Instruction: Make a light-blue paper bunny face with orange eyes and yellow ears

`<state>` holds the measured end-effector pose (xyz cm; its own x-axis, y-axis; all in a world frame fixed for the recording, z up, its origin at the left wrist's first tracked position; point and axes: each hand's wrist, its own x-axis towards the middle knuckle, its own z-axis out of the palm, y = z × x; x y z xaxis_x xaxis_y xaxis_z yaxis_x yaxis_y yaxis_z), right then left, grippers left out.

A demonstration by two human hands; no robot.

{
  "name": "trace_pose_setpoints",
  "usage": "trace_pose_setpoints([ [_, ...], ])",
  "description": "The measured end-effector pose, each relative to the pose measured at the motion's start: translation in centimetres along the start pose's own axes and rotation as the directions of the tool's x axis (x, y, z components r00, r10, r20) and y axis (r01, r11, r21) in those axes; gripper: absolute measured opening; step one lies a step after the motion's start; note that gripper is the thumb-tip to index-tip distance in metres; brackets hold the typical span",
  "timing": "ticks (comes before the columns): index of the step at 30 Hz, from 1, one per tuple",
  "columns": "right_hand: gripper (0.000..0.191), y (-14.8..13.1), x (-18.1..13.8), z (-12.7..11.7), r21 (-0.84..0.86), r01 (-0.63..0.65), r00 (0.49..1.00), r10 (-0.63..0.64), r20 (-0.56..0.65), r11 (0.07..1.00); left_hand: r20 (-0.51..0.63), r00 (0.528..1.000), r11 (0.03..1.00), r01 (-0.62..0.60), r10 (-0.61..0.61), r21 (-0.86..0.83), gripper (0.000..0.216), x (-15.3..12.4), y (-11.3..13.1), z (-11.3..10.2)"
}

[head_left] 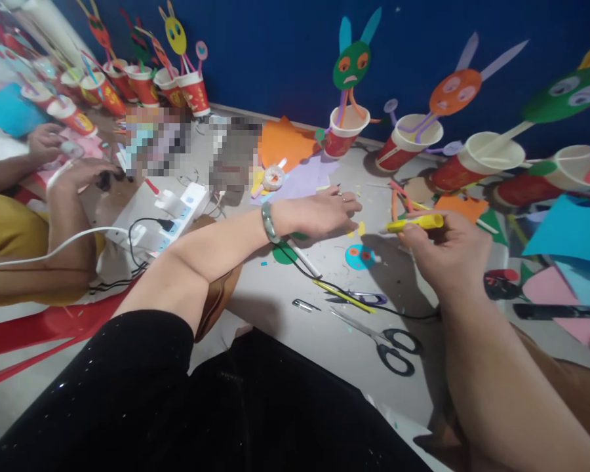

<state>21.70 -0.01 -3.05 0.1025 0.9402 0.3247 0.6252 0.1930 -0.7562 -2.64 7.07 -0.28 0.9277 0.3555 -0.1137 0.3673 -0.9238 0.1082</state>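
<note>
My right hand (447, 252) is closed around a yellow glue gun (417, 223), its narrow tip pointing left. My left hand (322, 215), with a ring and a jade-green bangle, reaches palm down over the table. Its fingers are loosely bent and apart, with nothing visible in them. Small yellow paper pieces (357, 229) lie by its fingertips. Just below is a blue paper face (360, 257) with orange eyes. A green paper disc (286, 254) and a white stick (305, 259) lie under the left wrist. Orange pipe cleaners (400, 198) lie beyond the glue gun.
Black-handled scissors (396, 351), purple-handled scissors (373, 298) and a yellow strip (344, 296) lie nearer me, with a black cable crossing. Red paper cups (345, 134) with paper figures line the blue wall. A power strip (184, 213) and another person's hands (81, 172) are at left.
</note>
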Motion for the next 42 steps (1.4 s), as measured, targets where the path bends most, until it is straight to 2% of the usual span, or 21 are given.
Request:
trace_pose_setpoints([
  [5, 0.02, 0.3, -0.1, 0.0, 0.016, -0.04, 0.994, 0.038, 0.098, 0.999, 0.027, 1.0, 1.0, 0.008, -0.007, -0.02, 0.038, -0.2, 0.3, -0.2],
  [8, 0.016, 0.5, -0.3, 0.3, 0.036, -0.022, 0.988, 0.017, 0.153, 0.999, 0.029, 1.0, 0.998, -0.002, 0.004, -0.06, 0.038, -0.2, 0.4, -0.1],
  [14, 0.024, 0.4, -0.7, 1.3, -0.01, 0.074, 0.974, -0.07, 0.214, 0.997, 0.085, 0.996, 0.997, -0.007, 0.013, -0.071, 0.035, -0.2, 0.5, -0.1],
  [21, 0.025, 0.8, -1.0, 2.5, -0.104, 0.217, 0.955, -0.19, 0.227, 0.971, 0.074, 0.997, 0.995, 0.02, -0.012, -0.097, 0.048, -0.2, 0.1, 0.4],
  [25, 0.03, 0.9, -1.1, 2.3, -0.088, 0.161, 0.978, -0.147, 0.151, 0.983, 0.051, 0.999, 0.991, 0.017, -0.011, -0.135, 0.042, -0.3, -0.1, 0.5],
  [28, 0.035, 0.8, -1.2, 1.7, -0.015, 0.076, 0.994, -0.075, 0.08, 0.997, 0.007, 1.0, 0.989, 0.009, -0.008, -0.148, 0.034, -0.3, 0.0, 0.5],
  [30, 0.037, 0.8, -1.2, 1.4, 0.048, 0.049, 0.997, -0.052, 0.059, 0.998, 0.022, 1.0, 0.993, -0.007, 0.009, -0.117, 0.033, -0.3, 0.2, 0.6],
  [34, 0.038, 0.6, -1.3, 1.3, 0.177, -0.033, 0.986, 0.003, 0.168, 0.984, 0.09, 0.996, 0.999, -0.017, 0.02, -0.033, 0.032, -0.3, 0.5, 0.5],
  [36, 0.037, 0.5, -1.3, 1.4, 0.177, -0.05, 0.974, 0.009, 0.226, 0.983, 0.091, 0.996, 1.0, -0.005, 0.007, -0.02, 0.032, -0.4, 0.5, 0.4],
  [42, 0.035, 0.1, -1.0, 1.6, 0.152, -0.033, 0.973, -0.003, 0.233, 0.988, 0.02, 1.0, 0.997, 0.018, -0.017, -0.072, 0.032, -0.7, 0.7, 0.5],
])
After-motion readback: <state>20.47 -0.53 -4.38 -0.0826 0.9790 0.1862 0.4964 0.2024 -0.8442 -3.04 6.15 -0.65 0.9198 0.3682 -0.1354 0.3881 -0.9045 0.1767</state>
